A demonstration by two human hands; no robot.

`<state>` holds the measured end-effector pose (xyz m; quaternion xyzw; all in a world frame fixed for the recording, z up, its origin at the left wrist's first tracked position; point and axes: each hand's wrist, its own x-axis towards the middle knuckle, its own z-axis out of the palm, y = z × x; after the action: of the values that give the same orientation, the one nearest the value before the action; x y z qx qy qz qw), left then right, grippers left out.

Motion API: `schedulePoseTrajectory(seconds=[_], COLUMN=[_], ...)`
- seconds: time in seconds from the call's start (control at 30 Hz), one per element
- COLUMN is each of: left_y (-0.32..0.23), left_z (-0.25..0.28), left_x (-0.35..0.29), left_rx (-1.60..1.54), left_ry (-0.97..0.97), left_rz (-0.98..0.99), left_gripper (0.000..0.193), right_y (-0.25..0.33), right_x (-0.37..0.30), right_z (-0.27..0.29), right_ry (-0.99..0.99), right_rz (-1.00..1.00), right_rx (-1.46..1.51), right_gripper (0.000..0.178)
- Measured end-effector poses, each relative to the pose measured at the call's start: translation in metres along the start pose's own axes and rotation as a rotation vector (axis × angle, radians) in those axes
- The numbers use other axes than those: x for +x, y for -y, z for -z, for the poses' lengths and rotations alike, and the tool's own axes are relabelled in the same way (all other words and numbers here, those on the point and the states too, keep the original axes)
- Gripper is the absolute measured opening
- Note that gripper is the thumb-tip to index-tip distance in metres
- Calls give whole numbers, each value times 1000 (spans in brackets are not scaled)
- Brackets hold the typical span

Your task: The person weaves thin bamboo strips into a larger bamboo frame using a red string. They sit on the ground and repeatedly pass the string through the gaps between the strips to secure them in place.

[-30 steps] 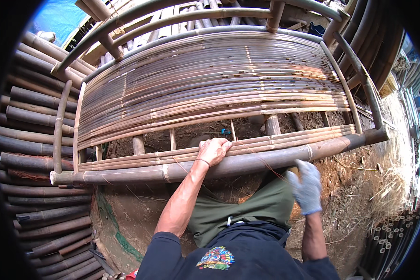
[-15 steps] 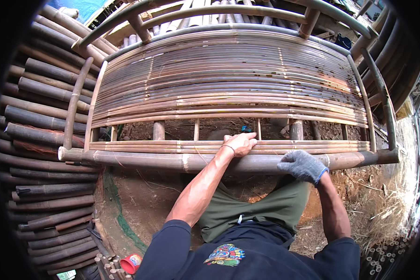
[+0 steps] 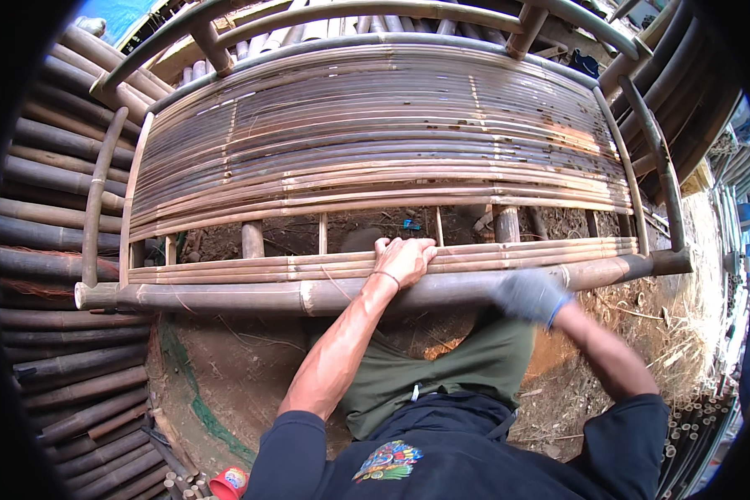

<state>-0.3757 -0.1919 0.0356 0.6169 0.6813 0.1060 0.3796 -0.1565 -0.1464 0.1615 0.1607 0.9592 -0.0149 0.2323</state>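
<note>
Left hand gripped the slats atop the thick bamboo pole, which ran left-right. Gloved right hand sat on the pole, blurry, grip unclear tbh.

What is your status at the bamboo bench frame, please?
Left hand bare, fingers curled over the front slats. Right hand gloved, blurred, at the thick front pole. Open gap behind the slats; nothing blocking either hand.
</note>
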Motion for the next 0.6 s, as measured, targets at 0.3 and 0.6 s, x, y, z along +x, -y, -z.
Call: schedulePoseTrajectory(seconds=[0.3, 0.6], left_y=[0, 8], left_z=[1, -9], left_x=[0, -37], left_rx=[-44, -449], left_ry=[30, -715], left_rz=[31, -308], left_gripper=[39, 22], right_y=[85, 86], right_x=[-11, -32], right_z=[-52, -134], right_ry=[-54, -638], right_rz=[-347, -283], right_rx=[741, 779], right_gripper=[15, 7])
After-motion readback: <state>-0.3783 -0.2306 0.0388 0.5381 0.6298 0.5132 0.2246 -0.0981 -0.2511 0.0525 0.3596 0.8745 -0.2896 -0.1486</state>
